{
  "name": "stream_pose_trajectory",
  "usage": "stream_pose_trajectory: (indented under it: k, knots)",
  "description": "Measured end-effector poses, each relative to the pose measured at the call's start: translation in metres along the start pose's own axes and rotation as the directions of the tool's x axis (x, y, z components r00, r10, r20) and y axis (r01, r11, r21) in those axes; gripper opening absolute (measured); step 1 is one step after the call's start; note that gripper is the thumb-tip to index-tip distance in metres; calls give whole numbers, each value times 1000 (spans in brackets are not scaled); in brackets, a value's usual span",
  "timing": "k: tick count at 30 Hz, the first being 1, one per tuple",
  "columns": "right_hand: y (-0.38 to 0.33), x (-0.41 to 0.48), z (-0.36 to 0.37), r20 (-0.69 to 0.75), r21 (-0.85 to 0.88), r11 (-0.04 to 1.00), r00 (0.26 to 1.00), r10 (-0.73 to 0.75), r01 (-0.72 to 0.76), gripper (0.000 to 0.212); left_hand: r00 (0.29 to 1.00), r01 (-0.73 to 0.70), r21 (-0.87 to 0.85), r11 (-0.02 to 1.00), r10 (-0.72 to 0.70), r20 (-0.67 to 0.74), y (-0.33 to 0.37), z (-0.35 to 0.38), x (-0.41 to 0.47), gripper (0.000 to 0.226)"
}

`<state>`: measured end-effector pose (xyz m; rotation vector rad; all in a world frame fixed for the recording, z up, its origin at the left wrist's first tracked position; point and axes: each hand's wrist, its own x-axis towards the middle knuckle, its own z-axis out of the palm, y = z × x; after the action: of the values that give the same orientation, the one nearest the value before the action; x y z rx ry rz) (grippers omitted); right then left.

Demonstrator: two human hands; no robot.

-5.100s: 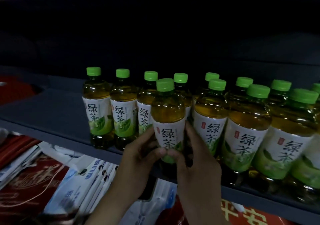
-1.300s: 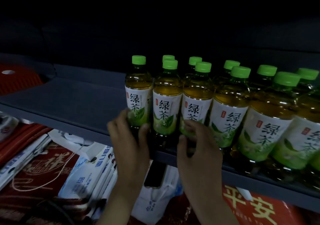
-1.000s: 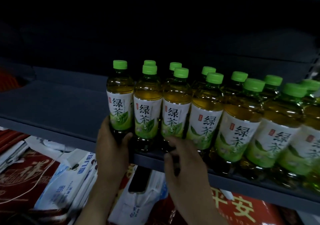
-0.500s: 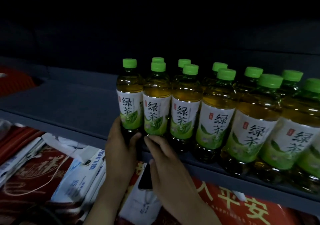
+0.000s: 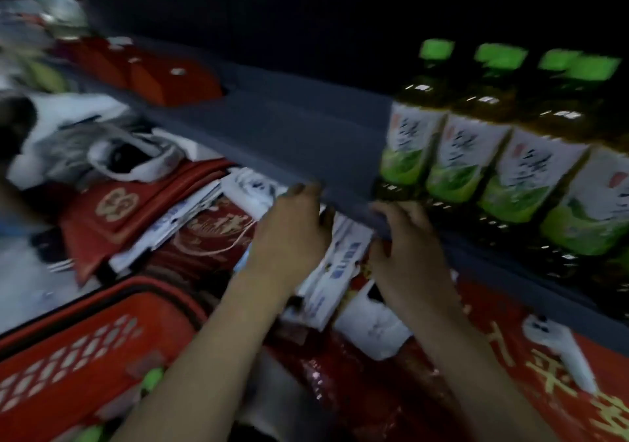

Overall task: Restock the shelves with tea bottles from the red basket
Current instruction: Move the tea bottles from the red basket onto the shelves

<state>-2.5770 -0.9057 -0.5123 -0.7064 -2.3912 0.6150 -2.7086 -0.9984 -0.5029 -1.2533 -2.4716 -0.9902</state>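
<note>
The view is blurred. A row of green-capped tea bottles (image 5: 483, 149) with white and green labels stands on the grey shelf (image 5: 289, 135) at the right. My left hand (image 5: 292, 227) and my right hand (image 5: 405, 244) hang just below the shelf's front edge, both holding nothing, fingers relaxed. The red basket (image 5: 85, 349) with a slotted wall sits at the lower left; green caps (image 5: 151, 378) show inside it.
Below the shelf lie red gift boxes (image 5: 112, 210), white and blue packets (image 5: 337, 271) and a white plastic bag (image 5: 132, 156). A red banner with gold characters (image 5: 551, 373) covers the lower right. More red boxes (image 5: 160, 77) sit on the shelf's left part.
Both hands have come off the leftmost bottles and dropped below the shelf edge. The view has swung left and down, bringing the red basket into sight.
</note>
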Motion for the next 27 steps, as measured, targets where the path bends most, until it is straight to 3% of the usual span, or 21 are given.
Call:
stream_pose_trajectory:
  k: [4,7,10,13,15,18,20,23,27]
  knots:
    - [-54,-7,56,133,114,986,982,-133,118,34,993,121,179,976,-119,-26,-81,-63,-53,40]
    - [-99,-24,104,253,193,961,936,-244,199,32,946,324,216,921,-322,-44,-156,-108,-113,31]
    - [-138,-45,158,386,288,917,843,-376,277,25,805,578,240,780,-593,-12,-226,-134,-181,24]
    - [-163,-71,214,605,271,904,673,-427,330,18,621,740,257,622,-778,98,-275,-133,-247,35]
    - [-166,-91,250,765,154,909,535,-358,388,20,569,759,239,606,-795,209,-285,-121,-287,36]
    - [-153,-122,288,916,-38,822,348,-197,568,21,583,744,189,641,-761,284,-286,-93,-331,19]
    - [-140,-136,300,957,-120,748,276,-87,653,25,560,722,238,650,-751,351,-283,-79,-341,18]
    - [-129,-137,309,956,-149,763,289,-52,629,37,602,684,161,712,-675,427,-276,-69,-327,25]
    - [-130,-127,304,949,-109,882,312,-45,458,14,687,552,77,830,-505,521,-269,-55,-315,34]
